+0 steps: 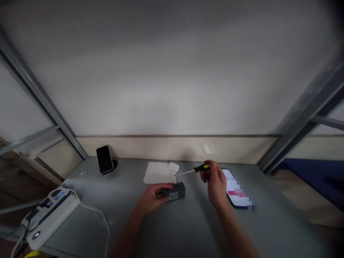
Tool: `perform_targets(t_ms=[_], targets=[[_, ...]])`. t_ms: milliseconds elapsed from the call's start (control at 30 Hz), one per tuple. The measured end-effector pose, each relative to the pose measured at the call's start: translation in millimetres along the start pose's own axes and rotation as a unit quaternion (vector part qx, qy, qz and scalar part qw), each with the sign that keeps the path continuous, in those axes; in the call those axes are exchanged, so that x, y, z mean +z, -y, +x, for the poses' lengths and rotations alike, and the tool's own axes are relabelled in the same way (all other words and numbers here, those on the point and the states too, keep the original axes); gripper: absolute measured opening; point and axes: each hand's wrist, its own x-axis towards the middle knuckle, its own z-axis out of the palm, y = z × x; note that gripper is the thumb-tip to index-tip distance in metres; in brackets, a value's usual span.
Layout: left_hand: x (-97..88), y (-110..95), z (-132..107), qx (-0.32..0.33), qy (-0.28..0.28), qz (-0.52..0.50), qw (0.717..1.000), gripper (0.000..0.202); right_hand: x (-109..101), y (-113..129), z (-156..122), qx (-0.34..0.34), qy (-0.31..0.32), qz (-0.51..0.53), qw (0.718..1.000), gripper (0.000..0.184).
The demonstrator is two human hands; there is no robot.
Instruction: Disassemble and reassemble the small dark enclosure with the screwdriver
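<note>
My left hand (pixel 153 199) grips a dark grey rectangular block-like device (pixel 178 191) by its left end; a pale label shows on its near side. In my right hand (pixel 215 182) is a screwdriver (pixel 201 167) with a black and yellow handle, its thin metal shaft pointing left. The shaft's tip is above and behind the device, apart from it. Behind the device lies a white sheet of paper or cloth (pixel 158 172), with a small white rounded object (pixel 173 166) at its right corner.
A phone (pixel 233 190) with a lit screen lies right of my right hand. At the back left stands a small black-screened device (pixel 104 159). A white power strip (pixel 53 215) with cables sits on the left edge of the grey table (pixel 120 215). A wall panel (pixel 172 148) bounds the back.
</note>
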Motion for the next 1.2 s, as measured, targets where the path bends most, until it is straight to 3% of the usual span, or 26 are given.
perform_targets(t_ms=[133, 300, 500, 633, 933, 1133, 1200], targets=[[18.6, 1.0, 0.7, 0.028, -0.060, 0.071, 0.995, 0.033, -0.8, -0.5, 2.3, 0.001, -0.004, 0.015, 1.000, 0.053], [20.6, -6.8, -8.9, 0.058, -0.065, 0.178, 0.980, 0.049, -3.1, -1.5, 5.2, -0.017, -0.015, 0.011, 1.000, 0.049], [8.6, -14.0, -10.9, 0.056, 0.022, 0.107, 0.992, 0.049, -3.3, -3.5, 5.6, -0.019, -0.017, 0.021, 0.999, 0.049], [16.1, -17.4, -11.4, 0.044, 0.060, 0.093, 0.993, 0.048, 0.6, -2.7, 2.6, -0.005, -0.011, 0.029, 1.000, 0.050], [49.6, -7.0, -12.7, 0.072, -0.013, 0.120, 0.990, 0.051, -6.0, 2.4, 7.2, -0.012, -0.019, 0.011, 1.000, 0.048], [53.4, -0.5, -11.6, 0.072, -0.033, 0.151, 0.985, 0.094, -6.3, 13.0, -3.7, -0.032, 0.024, -0.036, 0.999, 0.052], [53.5, 0.1, -11.9, 0.074, -0.026, 0.191, 0.978, 0.089, -1.6, 18.3, -11.3, -0.051, 0.041, -0.065, 0.996, 0.053]])
